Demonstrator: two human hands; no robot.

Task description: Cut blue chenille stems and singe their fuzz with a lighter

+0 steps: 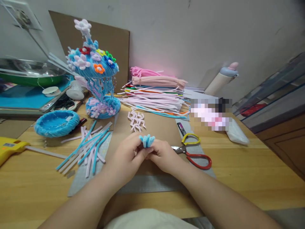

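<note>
My left hand (127, 156) and my right hand (164, 154) meet above the cardboard sheet (119, 127), fingers closed together round a small bunch of light blue pipe cleaners (147, 140). The tips of the bunch stick up between the hands; its lower part is hidden. Just beyond the hands, bent pale pink pieces (136, 120) lie on the cardboard. To the right are scissors (199, 161) with one red and one yellow handle. Blue, white and pale pink strips (89, 151) lie loose on the left.
A blue fuzzy jellyfish-like ornament (95, 63) stands at the back left, near a blue fuzzy bowl (57, 123). A yellow glue gun (10, 148) lies far left. Pipe cleaner bundles (157, 92) are stacked by the wall; a bottle (220, 79) stands back right.
</note>
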